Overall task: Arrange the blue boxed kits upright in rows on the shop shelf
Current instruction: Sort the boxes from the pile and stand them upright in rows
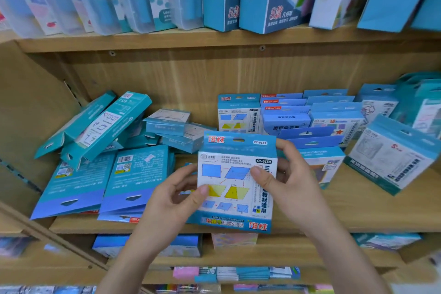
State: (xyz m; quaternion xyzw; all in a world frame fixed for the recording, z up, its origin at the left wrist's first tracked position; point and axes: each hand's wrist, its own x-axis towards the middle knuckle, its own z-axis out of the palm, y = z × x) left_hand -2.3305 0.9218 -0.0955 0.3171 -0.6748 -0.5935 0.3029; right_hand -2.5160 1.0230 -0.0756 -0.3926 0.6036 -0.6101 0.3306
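Right now I have one blue boxed kit gripped between both hands in front of the middle shelf, its printed face turned toward the camera. It stands upright: the long axis runs top to bottom, with the hang-hole tab and the code CY-0159 at the top and the blue title band at the bottom, the whole box tilted only slightly. My left hand clamps its left edge, thumb laid across the yellow shapes on the front and the other fingers hidden behind. My right hand pinches the right edge, thumb on the front near the parallelogram, fingers wrapped around the back up by the top corner. Behind the kit, a matching box stands upright at the back of the shelf, beside rows of other upright blue boxes. To the left the stock is untidy: two flat boxes lie back-side up with their tabs pointing toward me, and long teal boxes lean tumbled against the side wall
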